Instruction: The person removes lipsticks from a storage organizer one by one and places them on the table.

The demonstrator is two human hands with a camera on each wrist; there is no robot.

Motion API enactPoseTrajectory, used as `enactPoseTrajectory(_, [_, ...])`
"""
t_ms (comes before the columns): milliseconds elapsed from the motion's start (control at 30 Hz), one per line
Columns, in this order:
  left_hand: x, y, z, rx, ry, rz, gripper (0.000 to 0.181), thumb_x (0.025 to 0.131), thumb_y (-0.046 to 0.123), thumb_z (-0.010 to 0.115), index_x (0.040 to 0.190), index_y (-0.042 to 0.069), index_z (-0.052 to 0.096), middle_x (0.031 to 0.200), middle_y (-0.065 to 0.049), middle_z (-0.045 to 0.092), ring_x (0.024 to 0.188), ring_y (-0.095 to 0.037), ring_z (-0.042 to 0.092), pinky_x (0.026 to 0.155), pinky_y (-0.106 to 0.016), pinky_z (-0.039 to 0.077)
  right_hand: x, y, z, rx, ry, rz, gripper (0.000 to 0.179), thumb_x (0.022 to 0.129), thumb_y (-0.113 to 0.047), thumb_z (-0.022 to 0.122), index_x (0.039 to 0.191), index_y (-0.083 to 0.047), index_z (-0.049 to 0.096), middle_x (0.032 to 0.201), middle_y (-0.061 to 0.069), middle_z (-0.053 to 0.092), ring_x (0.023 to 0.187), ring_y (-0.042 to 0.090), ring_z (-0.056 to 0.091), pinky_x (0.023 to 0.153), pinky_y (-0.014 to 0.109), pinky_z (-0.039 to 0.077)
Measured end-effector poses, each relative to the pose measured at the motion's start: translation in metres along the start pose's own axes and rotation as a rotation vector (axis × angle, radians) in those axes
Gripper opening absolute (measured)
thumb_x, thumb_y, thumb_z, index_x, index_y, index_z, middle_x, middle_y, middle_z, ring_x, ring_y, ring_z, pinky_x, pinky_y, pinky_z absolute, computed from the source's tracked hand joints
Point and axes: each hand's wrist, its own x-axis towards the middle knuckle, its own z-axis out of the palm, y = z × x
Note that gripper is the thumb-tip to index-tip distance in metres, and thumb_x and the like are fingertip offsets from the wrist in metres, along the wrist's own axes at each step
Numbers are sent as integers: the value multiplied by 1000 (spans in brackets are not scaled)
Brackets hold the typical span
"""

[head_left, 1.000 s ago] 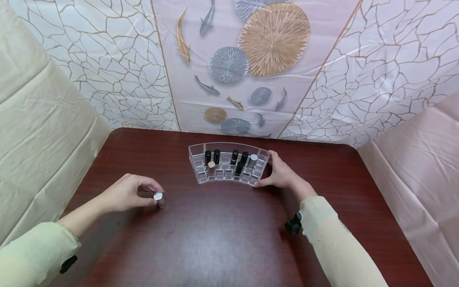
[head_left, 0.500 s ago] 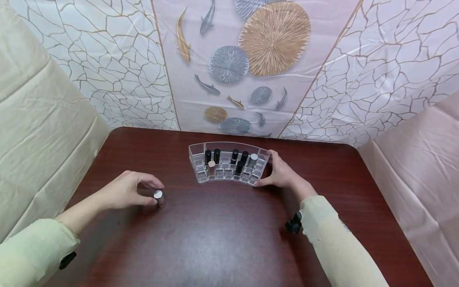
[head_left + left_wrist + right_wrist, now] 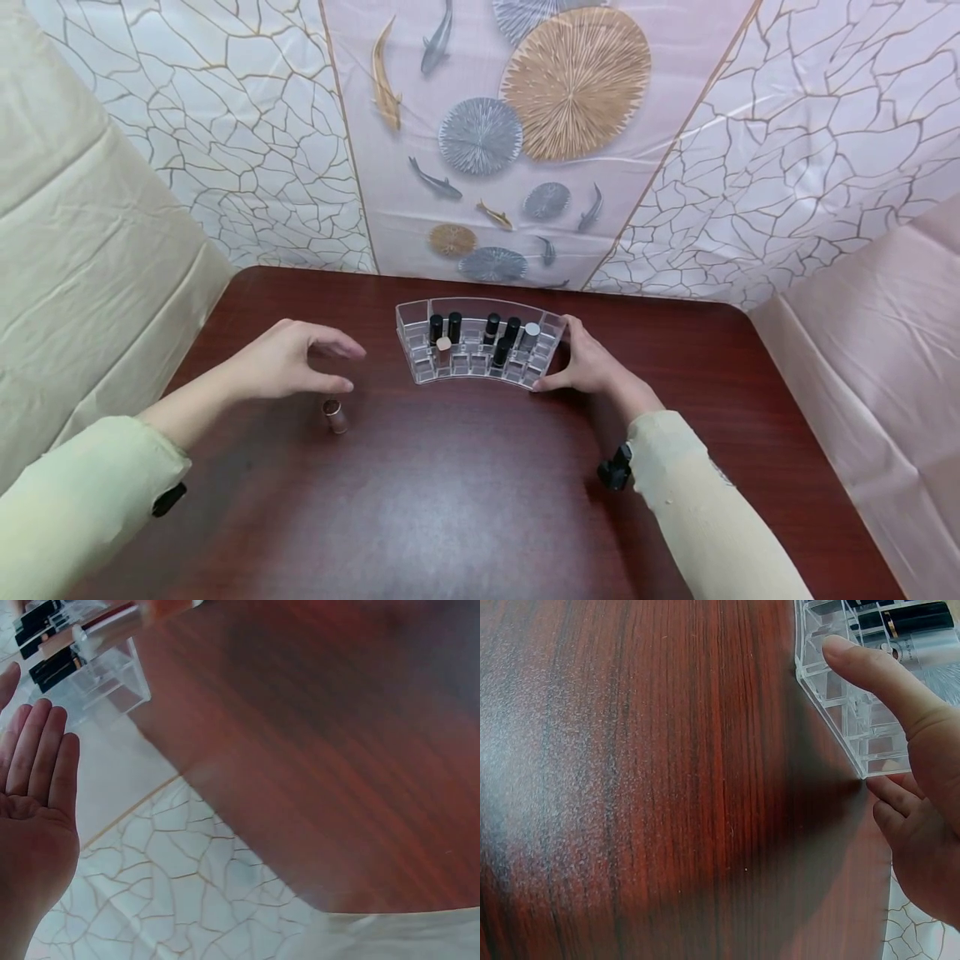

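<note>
Backdrop cloth (image 3: 750, 125) hangs behind everything; dark wood counter (image 3: 450, 483) carries it all. Toward the back of that: clear curved organizer (image 3: 478, 364), stepped rows of small cells plus a taller rear section with a divider near its left end. Progress, my read: partway. Seven pieces seated in the organizer, one outside, some cells unfilled; nothing more shows in these views. Right grip (image 3: 588, 367) holds the organizer's right end, thumb at the front corner, fingers at the back; looks like steadying. Left grip (image 3: 288, 362) is spread in the air, thumb apart from fingers, nothing between them that I can see. Contents, rear cell row, left to right: two black tubes (image 3: 437, 330), a gap, two more black tubes (image 3: 491, 328), then a silver-capped tube (image 3: 530, 336). Front row: pale-capped tube (image 3: 443, 354) toward the left, single black tube (image 3: 501, 352) right of middle. The odd one out is the loose tube (image 3: 337, 419): on the counter, looks upright, left of the organizer and nearer the person, well apart from it. It's near the left thumb, not touching in the head view. Dark top, brownish body; can't tell if it's capped.
</note>
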Motion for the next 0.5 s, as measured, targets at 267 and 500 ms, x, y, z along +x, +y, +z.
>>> enactPoseTrajectory(267, [29,9,-11,-8,-10,23,39,75,42,80,110,31,69,105,18,69,104,-12,66,89,-35,51,-1,0,0,-5,2,9,122,56,-42,93,145,-7,16,142,21,42,135,29,41,110,46,32])
enactPoseTrajectory(500, [54,16,-13,-11,-8,31,43,75,42,81,113,29,68,107,16,69,104,-9,65,91,-35,50,-1,1,0,-4,12,-11,123,55,-42,93,144,-4,17,140,24,44,133,32,42,109,48,31])
